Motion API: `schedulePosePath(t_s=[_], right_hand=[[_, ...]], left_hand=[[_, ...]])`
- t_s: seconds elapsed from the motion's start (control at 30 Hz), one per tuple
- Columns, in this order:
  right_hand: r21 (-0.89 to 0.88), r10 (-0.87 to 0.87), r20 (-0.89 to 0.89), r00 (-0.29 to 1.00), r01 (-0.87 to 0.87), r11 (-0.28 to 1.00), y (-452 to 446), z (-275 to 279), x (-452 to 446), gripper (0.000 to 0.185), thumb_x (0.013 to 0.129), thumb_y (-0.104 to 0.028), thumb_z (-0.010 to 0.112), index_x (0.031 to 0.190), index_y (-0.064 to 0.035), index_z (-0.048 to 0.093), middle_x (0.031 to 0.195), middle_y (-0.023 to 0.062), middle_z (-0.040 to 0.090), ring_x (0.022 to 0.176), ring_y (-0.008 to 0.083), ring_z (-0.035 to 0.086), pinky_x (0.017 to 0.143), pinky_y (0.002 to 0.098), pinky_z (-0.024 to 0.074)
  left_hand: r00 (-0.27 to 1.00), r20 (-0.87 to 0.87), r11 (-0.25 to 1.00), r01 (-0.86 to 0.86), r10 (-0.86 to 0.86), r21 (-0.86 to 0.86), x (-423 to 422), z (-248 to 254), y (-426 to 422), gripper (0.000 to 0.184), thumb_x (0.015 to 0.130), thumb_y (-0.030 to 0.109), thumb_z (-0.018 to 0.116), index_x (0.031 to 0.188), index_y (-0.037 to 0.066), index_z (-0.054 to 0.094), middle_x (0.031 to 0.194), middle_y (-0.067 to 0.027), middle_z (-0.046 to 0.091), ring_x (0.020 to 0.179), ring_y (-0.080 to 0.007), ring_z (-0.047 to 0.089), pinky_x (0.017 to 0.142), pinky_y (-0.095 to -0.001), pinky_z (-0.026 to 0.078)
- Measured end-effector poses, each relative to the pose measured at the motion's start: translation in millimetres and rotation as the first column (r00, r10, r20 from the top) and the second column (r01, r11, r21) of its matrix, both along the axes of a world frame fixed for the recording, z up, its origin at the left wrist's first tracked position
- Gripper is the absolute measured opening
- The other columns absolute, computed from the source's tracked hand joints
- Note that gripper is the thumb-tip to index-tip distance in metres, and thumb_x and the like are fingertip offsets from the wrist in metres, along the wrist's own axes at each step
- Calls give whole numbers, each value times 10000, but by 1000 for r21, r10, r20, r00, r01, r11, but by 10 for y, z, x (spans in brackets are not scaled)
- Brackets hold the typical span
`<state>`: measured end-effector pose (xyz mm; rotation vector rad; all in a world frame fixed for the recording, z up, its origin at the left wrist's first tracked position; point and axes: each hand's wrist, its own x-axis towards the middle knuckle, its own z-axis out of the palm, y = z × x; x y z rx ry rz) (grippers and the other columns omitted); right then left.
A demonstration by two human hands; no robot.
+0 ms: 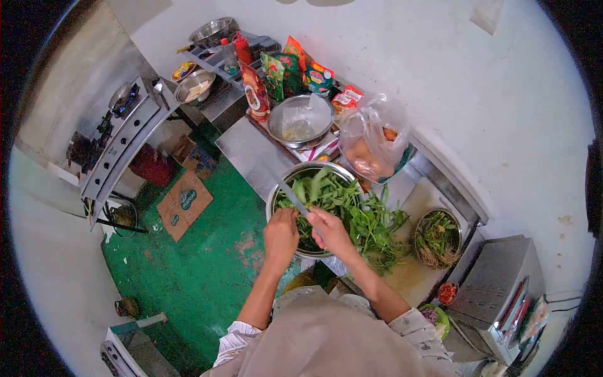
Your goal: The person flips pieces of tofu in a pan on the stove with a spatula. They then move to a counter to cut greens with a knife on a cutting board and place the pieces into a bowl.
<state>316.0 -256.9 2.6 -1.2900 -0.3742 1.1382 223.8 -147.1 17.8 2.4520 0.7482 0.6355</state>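
A knife (290, 193) is held in my right hand (330, 231), its blade pointing up and left over a large steel bowl (271, 200). Leafy green stems (336, 198) fill the bowl and spill over its right side onto a cutting board (411, 276). At the bowl's left front rim, my left hand (281, 234) is closed, fingers bent close to the blade. What it grips is too hidden to make out.
Behind the bowl stand a metal basin (300, 125), seasoning packets (319, 78) and a plastic bag of brown items (370, 147). A bowl of rooted stems (438, 237) sits at right. A stove (119, 147) stands far left.
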Motion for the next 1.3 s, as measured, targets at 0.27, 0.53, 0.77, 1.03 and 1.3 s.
schedulePosePath(t_s=[0.27,0.53,0.77,1.03,1.3], right_hand=[[-90,-203,375,904,253,963,34,-131,105,471,951,-407,454,1282,-74,496,539,14,468,424,99,402,405,231,329],[125,50,-635,771,39,991,-210,169,177,392,946,-473,420,947,-87,490,531,2,412,389,97,373,348,226,293],[-7,-192,-341,920,202,979,-815,635,237,392,941,-481,422,919,-94,483,512,4,412,369,108,371,337,230,305],[-27,-545,-163,822,548,836,-1553,660,349,352,950,-441,431,943,-93,489,506,5,389,366,99,362,342,238,306],[-97,-662,-111,741,655,749,-1828,511,156,467,957,-408,433,1288,-79,403,512,2,387,376,89,362,344,227,307]], left_hand=[[989,126,997,-71,73,-16,-121,150,-130,102,860,83,567,902,-9,581,792,-173,582,674,-365,572,611,-430,455],[999,6,951,-47,51,-306,132,-244,31,363,858,120,592,1212,51,557,1092,-203,595,943,-342,591,797,-398,462],[995,30,989,91,-96,120,383,-260,-119,420,859,211,600,1253,85,531,1403,-181,364,1282,-380,338,1045,-479,275],[760,-550,825,526,-347,206,693,-910,-157,490,881,422,507,1343,275,435,1447,-83,319,1376,-285,194,1072,-614,93],[777,-580,725,544,-244,423,777,-1204,-266,499,831,281,552,1317,211,464,1388,-161,367,1356,-326,217,1062,-643,61]])
